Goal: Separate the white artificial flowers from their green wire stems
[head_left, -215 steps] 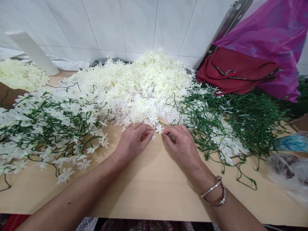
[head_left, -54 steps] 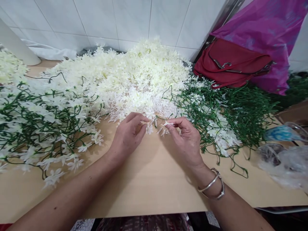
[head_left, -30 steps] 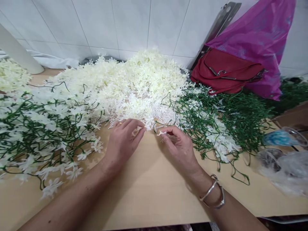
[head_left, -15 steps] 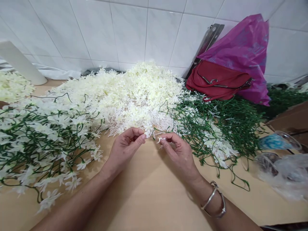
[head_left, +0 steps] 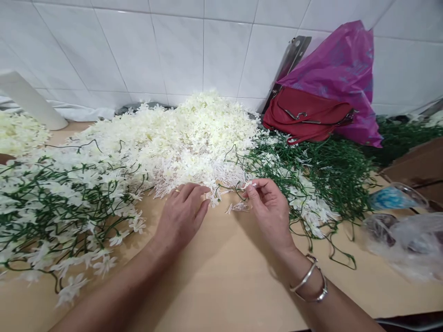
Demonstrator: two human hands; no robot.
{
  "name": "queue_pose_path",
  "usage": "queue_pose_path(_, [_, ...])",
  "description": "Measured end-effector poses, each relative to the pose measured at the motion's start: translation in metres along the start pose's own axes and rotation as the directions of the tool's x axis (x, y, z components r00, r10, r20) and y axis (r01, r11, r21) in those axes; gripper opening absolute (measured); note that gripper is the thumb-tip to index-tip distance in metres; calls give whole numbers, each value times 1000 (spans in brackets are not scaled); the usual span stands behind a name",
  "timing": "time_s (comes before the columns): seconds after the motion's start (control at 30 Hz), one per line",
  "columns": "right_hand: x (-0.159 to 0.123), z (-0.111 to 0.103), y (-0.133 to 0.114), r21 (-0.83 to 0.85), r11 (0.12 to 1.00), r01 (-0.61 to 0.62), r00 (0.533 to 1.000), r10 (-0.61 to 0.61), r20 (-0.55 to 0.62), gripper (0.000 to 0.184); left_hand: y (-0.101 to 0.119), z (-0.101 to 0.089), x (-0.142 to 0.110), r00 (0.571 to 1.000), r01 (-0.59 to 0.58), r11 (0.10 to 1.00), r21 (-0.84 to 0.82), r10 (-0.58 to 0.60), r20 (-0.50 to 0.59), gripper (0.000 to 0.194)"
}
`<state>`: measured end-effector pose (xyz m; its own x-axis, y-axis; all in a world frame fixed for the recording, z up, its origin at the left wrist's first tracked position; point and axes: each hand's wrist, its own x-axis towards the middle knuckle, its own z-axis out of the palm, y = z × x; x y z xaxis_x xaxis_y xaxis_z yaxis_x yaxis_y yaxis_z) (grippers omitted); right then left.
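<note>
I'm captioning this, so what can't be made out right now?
Head view, all:
White flower by left hand: too small to tell if held.
White piece: partly covered by right hand's grip.
Clear plastic bag: contents blurred by its crinkles.
Cardboard box: cut off by right edge.

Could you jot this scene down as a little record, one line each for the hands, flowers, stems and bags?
Left hand: at the flower pile's near edge; grip unclear
Right hand: pinching a small white piece; bracelet on wrist
Flower pile: middle, white to pale yellow
Stemmed flowers: left, white on green
Green stems: tangled heap, right
Red bag: behind the stems, in front of a purple bag
</note>
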<state>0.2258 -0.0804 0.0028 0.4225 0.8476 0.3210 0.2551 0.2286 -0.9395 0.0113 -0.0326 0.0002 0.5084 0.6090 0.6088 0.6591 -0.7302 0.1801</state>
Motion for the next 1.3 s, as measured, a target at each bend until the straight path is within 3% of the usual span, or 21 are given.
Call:
queue_pose_path(0.1, [0,1,2,-17,1000,25,1000,-25,13,13,4,1,12,986,-136,986,94,126,109,24])
queue_pose_path(0.23, [0,3,3,-58,996,61,997,-59,41,13,-4,3,36,919,-322,933,162,267,289,33])
queue_pose_path(0.33, [2,3,3,-88,995,55,997,-51,53,13,-14,8,54,875,-413,901,133,351,333,31])
queue_pose_path(0.4, [2,2,2,-90,995,49,997,-44,55,13,-19,11,64,869,-428,898,100,379,318,28])
queue_pose_path(0.53, [3,0,1,-77,996,52,998,-49,45,12,-19,11,75,959,-251,966,-61,257,122,20])
queue_pose_path(0.6, [4,0,1,-73,996,49,998,-47,39,12,-15,5,78,995,-100,969,-227,100,-14,15])
queue_pose_path(0.67, [4,0,2,-66,997,44,998,-41,40,12,-10,-5,78,992,82,910,-406,-114,-56,13])
queue_pose_path(0.7, [4,0,2,-61,997,45,998,-42,43,12,-7,-12,75,974,184,853,-488,-223,-24,17])
queue_pose_path(0.77, [3,0,2,-55,997,52,998,-49,49,13,0,-24,66,908,396,649,-650,-382,172,25])
queue_pose_path(0.83, [1,0,0,-60,997,53,997,-50,59,13,6,-33,50,836,539,409,-736,-361,412,28])
queue_pose_path(0.9, [-2,1,-2,-58,997,42,997,-37,73,13,10,-33,30,775,630,251,-735,-266,574,30])
queue_pose_path(1.03, [-8,5,-5,-44,998,54,992,-49,119,11,9,-19,-5,727,682,111,-722,-206,655,33])
queue_pose_path(1.13, [-12,9,-4,-24,999,38,983,-33,183,10,5,-9,-16,695,703,14,-711,-223,683,34])
queue_pose_path(1.2, [-14,11,-2,9,1000,-11,974,8,228,9,3,-7,-17,697,695,-4,-719,-237,676,37])
queue_pose_path(1.3, [-15,12,-2,78,995,-67,952,40,303,8,4,-7,-16,723,670,40,-742,-262,639,38])
